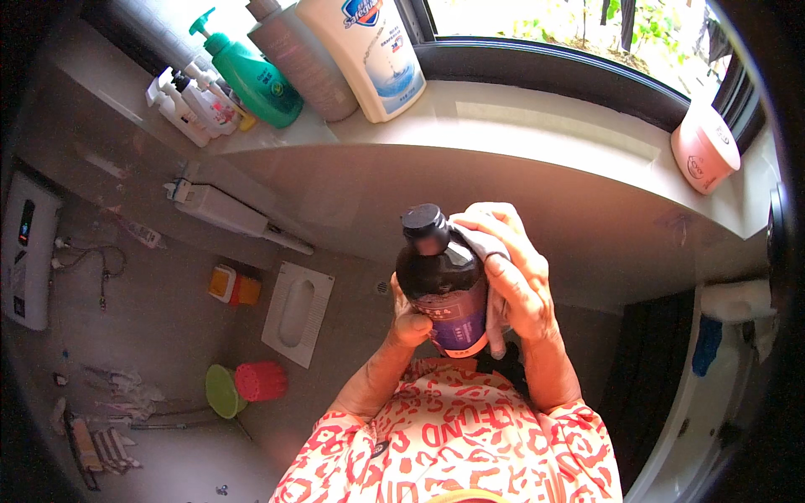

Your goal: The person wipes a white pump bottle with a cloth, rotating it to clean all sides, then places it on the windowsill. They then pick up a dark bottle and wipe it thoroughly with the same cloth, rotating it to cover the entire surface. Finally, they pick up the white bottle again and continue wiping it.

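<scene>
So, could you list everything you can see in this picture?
Dark bottle: one, black with purple label, centre
Cloth: one, greyish, against the bottle's right side
Tall bottles: three, green, grey-brown and white, left on the ledge
Small pump bottles: several, mostly white, left of those
Tub: one, pink, ledge's right end
Window: one, dark-framed, above the ledge
Squat toilet: one, white, floor
Buckets: two, green and red, floor, left
Container: one, orange-and-white, beside the toilet
Boxy unit: one, white, far left
Blue item: one, blue, far right
Shirt: one, red-patterned, lower centre
Left hand: one, bare, on the bottle
Right hand: one, bare, holding the cloth
</scene>
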`<move>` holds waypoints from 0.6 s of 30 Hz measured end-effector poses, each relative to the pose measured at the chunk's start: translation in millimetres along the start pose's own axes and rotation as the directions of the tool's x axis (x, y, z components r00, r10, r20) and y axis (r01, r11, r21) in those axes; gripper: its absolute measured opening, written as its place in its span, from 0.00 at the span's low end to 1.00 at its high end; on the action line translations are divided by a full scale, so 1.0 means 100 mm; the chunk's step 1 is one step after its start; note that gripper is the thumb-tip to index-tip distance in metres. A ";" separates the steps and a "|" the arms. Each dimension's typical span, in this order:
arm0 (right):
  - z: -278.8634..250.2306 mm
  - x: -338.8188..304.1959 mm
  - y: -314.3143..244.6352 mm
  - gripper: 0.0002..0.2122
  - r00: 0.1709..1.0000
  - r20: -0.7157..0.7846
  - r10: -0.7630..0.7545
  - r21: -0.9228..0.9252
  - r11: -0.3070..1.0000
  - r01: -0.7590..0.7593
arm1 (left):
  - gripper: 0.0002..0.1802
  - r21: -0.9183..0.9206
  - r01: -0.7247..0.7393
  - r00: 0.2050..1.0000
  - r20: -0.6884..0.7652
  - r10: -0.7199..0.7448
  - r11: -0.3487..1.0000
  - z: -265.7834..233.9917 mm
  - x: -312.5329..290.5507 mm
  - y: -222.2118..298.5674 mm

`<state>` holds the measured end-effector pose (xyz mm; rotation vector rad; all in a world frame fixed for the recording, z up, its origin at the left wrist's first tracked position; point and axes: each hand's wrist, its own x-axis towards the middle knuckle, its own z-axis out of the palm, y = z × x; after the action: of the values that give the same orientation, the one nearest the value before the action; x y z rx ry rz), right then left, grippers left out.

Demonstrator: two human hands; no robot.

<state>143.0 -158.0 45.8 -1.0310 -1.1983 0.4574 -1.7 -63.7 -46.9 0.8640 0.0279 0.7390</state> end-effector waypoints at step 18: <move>0.04 -0.39 0.28 0.15 0.932 0.102 0.347 0.265 0.894 -0.362 | 0.58 0.195 -0.197 0.979 0.083 0.184 0.961 0.46 0.43 0.29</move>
<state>131.5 -171.9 1.3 -0.9960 -0.9544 0.9206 28.4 -56.8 15.1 1.0953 -0.0392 0.8993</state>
